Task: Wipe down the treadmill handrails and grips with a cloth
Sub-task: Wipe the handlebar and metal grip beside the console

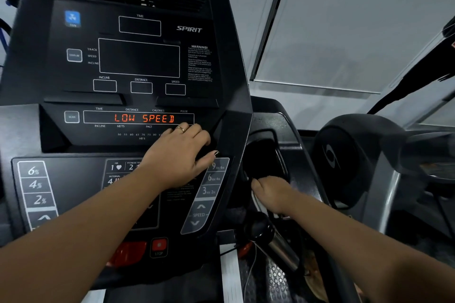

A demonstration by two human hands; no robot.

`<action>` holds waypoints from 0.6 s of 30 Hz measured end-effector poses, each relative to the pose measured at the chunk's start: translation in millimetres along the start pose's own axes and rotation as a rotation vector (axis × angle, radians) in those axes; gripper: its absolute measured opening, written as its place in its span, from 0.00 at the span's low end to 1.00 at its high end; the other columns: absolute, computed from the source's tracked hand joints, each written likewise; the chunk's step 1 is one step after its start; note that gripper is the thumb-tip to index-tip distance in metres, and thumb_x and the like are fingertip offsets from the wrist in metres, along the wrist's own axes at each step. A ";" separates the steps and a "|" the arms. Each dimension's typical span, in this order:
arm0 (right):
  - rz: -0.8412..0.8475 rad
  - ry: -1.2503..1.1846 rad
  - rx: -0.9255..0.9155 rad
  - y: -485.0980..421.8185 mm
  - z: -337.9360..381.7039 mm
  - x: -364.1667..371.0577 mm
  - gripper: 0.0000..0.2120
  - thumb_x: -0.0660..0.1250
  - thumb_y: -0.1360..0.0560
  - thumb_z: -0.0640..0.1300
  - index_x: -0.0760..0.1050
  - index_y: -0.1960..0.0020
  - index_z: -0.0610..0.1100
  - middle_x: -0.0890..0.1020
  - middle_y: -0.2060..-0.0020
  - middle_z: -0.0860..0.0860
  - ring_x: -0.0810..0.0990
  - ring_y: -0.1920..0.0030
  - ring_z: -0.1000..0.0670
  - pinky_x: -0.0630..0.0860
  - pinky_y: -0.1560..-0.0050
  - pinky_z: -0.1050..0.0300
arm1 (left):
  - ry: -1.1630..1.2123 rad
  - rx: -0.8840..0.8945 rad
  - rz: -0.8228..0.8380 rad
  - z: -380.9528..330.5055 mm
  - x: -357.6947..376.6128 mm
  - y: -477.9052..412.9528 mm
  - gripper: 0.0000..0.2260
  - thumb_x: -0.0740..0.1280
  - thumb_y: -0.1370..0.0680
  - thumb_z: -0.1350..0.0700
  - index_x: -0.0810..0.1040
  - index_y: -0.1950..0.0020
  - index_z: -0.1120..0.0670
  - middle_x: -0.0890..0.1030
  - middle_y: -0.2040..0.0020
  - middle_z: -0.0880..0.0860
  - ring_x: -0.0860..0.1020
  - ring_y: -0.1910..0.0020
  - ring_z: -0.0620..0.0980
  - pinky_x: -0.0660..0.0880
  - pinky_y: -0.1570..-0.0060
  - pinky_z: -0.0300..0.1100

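Head view: left hand (181, 155) rests, fingers relaxed, at the console's (37, 76) right edge; right hand's (272, 193) fingers are hidden, perhaps gripping a pale cloth (256, 202).

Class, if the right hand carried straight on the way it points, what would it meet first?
Most likely the inside wall of the dark side pocket, into which the right hand reaches; depth there is hard to judge.

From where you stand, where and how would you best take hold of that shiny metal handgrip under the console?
On the handgrip, probably the shiny middle, below the black knob. Come from above and the right: it is a round bar slanting down, and the console crowds its left.
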State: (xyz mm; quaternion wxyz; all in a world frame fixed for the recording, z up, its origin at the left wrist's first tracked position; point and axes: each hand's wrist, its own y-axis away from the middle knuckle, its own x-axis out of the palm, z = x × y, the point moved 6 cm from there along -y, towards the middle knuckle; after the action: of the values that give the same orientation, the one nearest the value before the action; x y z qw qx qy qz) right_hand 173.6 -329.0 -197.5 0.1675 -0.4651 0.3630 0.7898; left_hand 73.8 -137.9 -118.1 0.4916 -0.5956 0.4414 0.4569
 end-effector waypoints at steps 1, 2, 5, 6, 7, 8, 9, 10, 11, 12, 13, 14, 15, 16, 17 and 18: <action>-0.042 0.083 -0.076 5.3 -1.2 -1.1 0.22 0.46 0.17 0.50 0.73 0.59 0.41 0.82 0.54 0.40 0.79 0.50 0.41 0.67 0.54 0.57 | -0.003 -0.001 0.000 0.2 0.3 1.1 0.22 0.46 0.22 0.35 0.71 0.41 0.46 0.73 0.45 0.43 0.70 0.43 0.46 0.71 0.44 0.45; -0.079 0.153 -0.155 8.5 -3.7 -2.8 0.24 0.45 0.20 0.54 0.73 0.60 0.43 0.82 0.56 0.42 0.79 0.52 0.43 0.66 0.56 0.58 | -0.004 -0.001 0.001 0.6 0.5 2.0 0.22 0.46 0.22 0.35 0.71 0.41 0.46 0.73 0.44 0.43 0.70 0.43 0.46 0.71 0.44 0.46; -0.115 0.292 -0.348 12.2 -11.4 -11.5 0.23 0.42 0.28 0.57 0.70 0.64 0.46 0.81 0.62 0.46 0.77 0.58 0.46 0.67 0.56 0.56 | 0.002 -0.002 0.003 1.3 0.2 1.8 0.21 0.47 0.21 0.36 0.71 0.41 0.46 0.72 0.44 0.43 0.70 0.42 0.46 0.70 0.44 0.46; -0.112 0.314 -0.400 9.6 -15.1 -14.5 0.20 0.45 0.28 0.55 0.69 0.66 0.46 0.79 0.65 0.47 0.76 0.60 0.46 0.68 0.56 0.55 | 0.003 -0.004 0.004 1.8 0.1 1.4 0.20 0.48 0.21 0.36 0.71 0.41 0.46 0.72 0.44 0.43 0.70 0.42 0.46 0.70 0.43 0.46; -0.113 0.353 -0.457 6.6 -18.6 -16.9 0.17 0.49 0.27 0.53 0.69 0.67 0.46 0.78 0.67 0.48 0.75 0.62 0.46 0.69 0.56 0.55 | 0.005 -0.004 0.005 1.9 0.0 1.1 0.20 0.48 0.21 0.36 0.71 0.41 0.45 0.72 0.45 0.43 0.70 0.42 0.46 0.70 0.43 0.46; -0.117 0.421 -0.510 3.2 -20.9 -19.0 0.14 0.53 0.27 0.50 0.69 0.68 0.47 0.78 0.68 0.49 0.74 0.63 0.46 0.70 0.56 0.54 | 0.008 -0.003 0.006 1.9 0.0 0.9 0.20 0.49 0.21 0.36 0.71 0.41 0.45 0.72 0.45 0.43 0.70 0.42 0.46 0.70 0.43 0.46; -0.120 0.512 -0.553 -1.9 -24.7 -19.8 0.13 0.55 0.27 0.49 0.70 0.68 0.47 0.78 0.69 0.49 0.74 0.64 0.46 0.71 0.55 0.53 | 0.011 -0.002 0.008 2.0 0.0 0.6 0.20 0.49 0.21 0.36 0.71 0.41 0.45 0.72 0.45 0.43 0.70 0.42 0.46 0.70 0.42 0.46; -0.126 0.603 -0.585 -7.2 -27.8 -21.6 0.13 0.57 0.27 0.49 0.71 0.69 0.48 0.78 0.70 0.50 0.74 0.64 0.46 0.72 0.54 0.52 | 0.014 -0.001 0.013 2.3 0.0 0.5 0.20 0.49 0.21 0.36 0.71 0.41 0.45 0.72 0.45 0.43 0.69 0.42 0.46 0.70 0.42 0.45; -0.146 0.671 -0.616 -12.1 -30.1 -25.1 0.13 0.58 0.28 0.49 0.72 0.70 0.48 0.78 0.71 0.51 0.74 0.65 0.47 0.72 0.53 0.52 | 0.017 -0.001 0.018 2.7 0.2 0.2 0.20 0.49 0.21 0.36 0.71 0.41 0.45 0.72 0.45 0.43 0.69 0.42 0.46 0.70 0.42 0.45; -0.166 0.719 -0.640 -16.4 -30.1 -29.7 0.13 0.59 0.28 0.49 0.73 0.70 0.47 0.78 0.71 0.51 0.74 0.65 0.47 0.72 0.52 0.52 | 0.019 -0.001 0.025 3.6 0.5 -0.3 0.20 0.49 0.21 0.36 0.71 0.41 0.45 0.72 0.45 0.42 0.69 0.43 0.46 0.69 0.42 0.45; -0.197 0.745 -0.671 -20.3 -29.4 -35.7 0.14 0.60 0.28 0.49 0.73 0.71 0.47 0.78 0.72 0.50 0.74 0.65 0.46 0.72 0.51 0.52 | 0.022 0.000 0.030 4.1 0.6 -0.8 0.19 0.50 0.21 0.36 0.71 0.41 0.45 0.71 0.45 0.42 0.69 0.43 0.45 0.69 0.43 0.44; -0.233 0.756 -0.697 -23.7 -29.2 -42.2 0.14 0.61 0.28 0.49 0.73 0.71 0.47 0.77 0.72 0.50 0.73 0.65 0.46 0.72 0.50 0.52 | 0.024 0.002 0.033 4.1 0.4 -1.2 0.19 0.50 0.21 0.36 0.71 0.41 0.45 0.71 0.45 0.42 0.69 0.43 0.45 0.69 0.43 0.44; -0.271 0.759 -0.722 -27.1 -29.0 -48.6 0.14 0.62 0.27 0.48 0.73 0.70 0.47 0.76 0.72 0.50 0.72 0.65 0.46 0.71 0.49 0.51 | 0.028 0.004 0.034 4.2 0.3 -1.5 0.19 0.51 0.21 0.36 0.71 0.41 0.45 0.71 0.45 0.42 0.69 0.43 0.45 0.69 0.43 0.44; -0.306 0.761 -0.733 -28.8 -28.4 -53.5 0.14 0.62 0.27 0.48 0.73 0.71 0.47 0.75 0.72 0.50 0.72 0.65 0.46 0.71 0.48 0.51 | 0.032 0.005 0.035 4.4 0.4 -1.6 0.19 0.51 0.21 0.36 0.71 0.41 0.46 0.71 0.45 0.42 0.69 0.43 0.45 0.69 0.43 0.44; -0.332 0.758 -0.730 -30.4 -28.9 -55.4 0.15 0.62 0.26 0.48 0.74 0.71 0.46 0.75 0.72 0.50 0.72 0.65 0.46 0.71 0.47 0.51 | 0.034 0.004 0.037 4.5 0.6 -1.6 0.19 0.51 0.21 0.36 0.71 0.41 0.46 0.71 0.45 0.43 0.69 0.44 0.45 0.69 0.43 0.44; -0.357 0.753 -0.714 -31.2 -29.1 -55.3 0.16 0.61 0.26 0.48 0.74 0.71 0.46 0.75 0.73 0.49 0.72 0.65 0.46 0.70 0.45 0.50 | 0.034 0.004 0.039 4.7 0.7 -1.9 0.19 0.51 0.21 0.36 0.71 0.41 0.46 0.71 0.45 0.42 0.69 0.44 0.45 0.69 0.43 0.44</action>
State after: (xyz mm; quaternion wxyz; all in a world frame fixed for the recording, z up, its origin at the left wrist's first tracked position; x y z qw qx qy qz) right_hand 238.5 -324.9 -172.0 -0.0108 -0.7980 0.0226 0.6021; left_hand 75.3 -133.1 -118.9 0.4762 -0.5936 0.4620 0.4555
